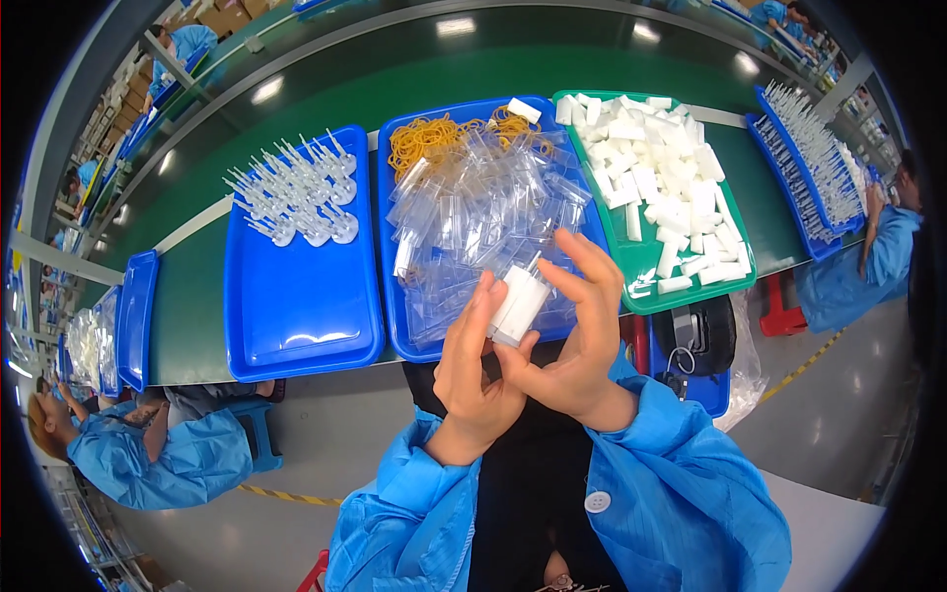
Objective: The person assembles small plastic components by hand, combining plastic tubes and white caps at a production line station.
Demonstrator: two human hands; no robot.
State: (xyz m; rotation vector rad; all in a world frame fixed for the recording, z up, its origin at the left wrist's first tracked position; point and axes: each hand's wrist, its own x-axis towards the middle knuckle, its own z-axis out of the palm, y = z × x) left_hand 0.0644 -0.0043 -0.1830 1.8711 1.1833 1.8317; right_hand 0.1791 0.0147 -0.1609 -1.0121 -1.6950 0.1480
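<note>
A small white rectangular block point(520, 304) with a thin pin at its upper end is held up over the near edge of the blue tray of clear plastic pieces. My left hand point(468, 365) presses its fingers along the left side of the block. On the other side, my right hand point(584, 340) has its thumb at the block's lower end and its index finger by the pin, with the other fingers raised. Behind the hands lie clear plastic sleeves point(483, 187) in a heap. Whether a clear sleeve wraps the block, I cannot tell.
Yellow rubber bands point(424, 143) lie at the back of the middle blue tray point(393, 296). At left, a blue tray point(301, 335) bears several white stemmed parts point(296, 192). A green tray point(641, 252) at right holds white blocks point(681, 212). Co-workers sit on both sides.
</note>
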